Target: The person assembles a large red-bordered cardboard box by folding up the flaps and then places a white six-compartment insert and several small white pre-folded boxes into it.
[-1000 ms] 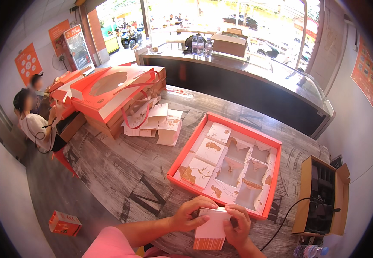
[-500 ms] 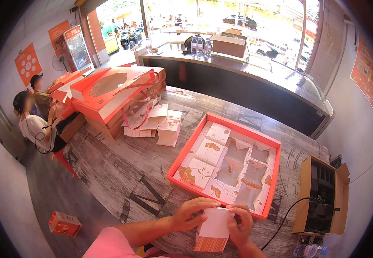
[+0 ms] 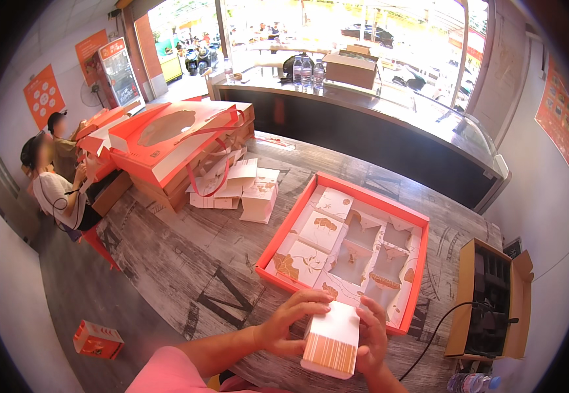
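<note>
A small white paper box (image 3: 335, 323) with a gold-striped side is held between my two hands, just in front of the big red tray box. My left hand (image 3: 289, 325) grips its left side, fingertips at the far upper edge. Along the right side, my right hand (image 3: 372, 335) closes round it, thumb low and fingers up. Beyond them lies the red-rimmed tray box (image 3: 371, 202), fitted with a white and gold patterned insert. Closed small boxes (image 3: 316, 230) fill its left column, while several square compartments (image 3: 350, 260) to their right stand open.
Folded white card pieces (image 3: 258, 190) lie left of the tray box, beside stacked red gift boxes (image 3: 166, 141) with ribbon handles. An open cardboard carton (image 3: 487, 295) and a black cable sit at right. Two people (image 3: 61, 183) work at the far left.
The small box has been tilted and lifted slightly right, showing more of its striped side. Both hands have shifted round it, with the right fingers now straighter along its side.
</note>
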The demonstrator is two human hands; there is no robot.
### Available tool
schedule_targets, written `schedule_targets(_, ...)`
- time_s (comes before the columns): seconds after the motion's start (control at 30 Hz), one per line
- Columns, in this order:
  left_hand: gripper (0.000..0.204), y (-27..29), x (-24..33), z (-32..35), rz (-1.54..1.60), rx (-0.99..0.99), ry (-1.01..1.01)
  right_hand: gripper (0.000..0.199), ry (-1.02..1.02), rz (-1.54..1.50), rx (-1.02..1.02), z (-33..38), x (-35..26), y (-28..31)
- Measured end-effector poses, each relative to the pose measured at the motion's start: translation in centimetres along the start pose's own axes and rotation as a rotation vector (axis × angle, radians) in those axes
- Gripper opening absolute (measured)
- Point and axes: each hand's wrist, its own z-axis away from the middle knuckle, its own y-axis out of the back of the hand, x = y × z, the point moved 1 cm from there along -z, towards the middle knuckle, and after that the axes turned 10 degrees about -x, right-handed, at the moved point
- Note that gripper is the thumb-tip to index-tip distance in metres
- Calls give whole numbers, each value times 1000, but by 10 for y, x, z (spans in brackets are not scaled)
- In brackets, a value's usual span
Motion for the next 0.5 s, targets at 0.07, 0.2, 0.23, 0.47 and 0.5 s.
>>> schedule_targets(0.07, 60, 4, -5, 2, 42, 23, 41, 88, 49, 105, -86, 0, 2, 6)
schedule_targets(0.2, 47, 12, -4, -2, -5, 16, 88, 58, 63, 316, -235, -4, 6, 11)
schedule_targets(0.23, 47, 13, -6, -1, 9, -13, 101, 51, 10, 222, -228, -4, 5, 8)
schedule_targets(0.47, 34, 21, 2, -5, 143, -331, 355, 34, -19, 220, -318, -6, 1, 2)
schedule_targets(0.5, 37, 15, -3, -2, 145, -373, 354, 32, -36, 216, -322, -3, 4, 1)
